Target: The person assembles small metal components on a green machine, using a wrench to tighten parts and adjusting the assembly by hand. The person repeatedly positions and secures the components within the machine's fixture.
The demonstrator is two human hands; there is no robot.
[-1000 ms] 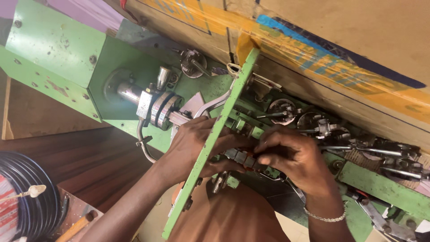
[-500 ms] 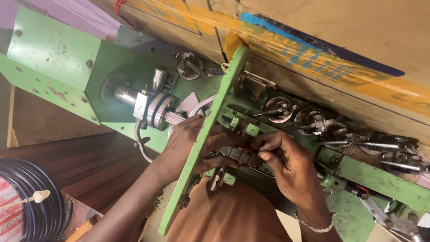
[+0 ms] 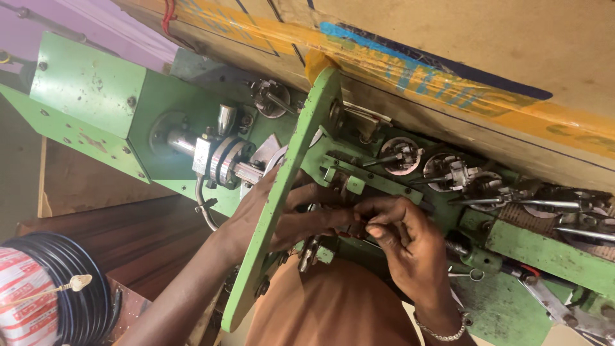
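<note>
Machine: a green metal machine (image 3: 90,90) fills the view from 9 o'clock to 4 o'clock, lying under a brown cardboard carton with yellow tape (image 3: 448,45) at 12 to 2 o'clock.
Upright plate: a long green plate (image 3: 282,192) runs edge-on from 12 o'clock down to 7 o'clock, between the two hands.
Cable coil: a black cable coil (image 3: 45,282) with a red and white label sits at 8 o'clock, well apart from the hands.
Shaft: a steel shaft with a grooved collar (image 3: 221,160) lies at 10 o'clock, just beside the left wrist.
Left hand: the left hand (image 3: 301,218) reaches from 7 o'clock behind the plate, fingers curled toward centre — what they clasp is hidden, so I cannot tell the grip.
Right hand: the right hand (image 3: 403,243), with a chain bracelet at the wrist, comes up from 5 o'clock; thumb and fingers pinch together at a small dark metal part (image 3: 349,227) at centre, touching the left fingertips.
Risk: in my judgement, fingers sit among levers and rollers (image 3: 400,156) — a slip could nip them or drop the small part into the mechanism.
</note>
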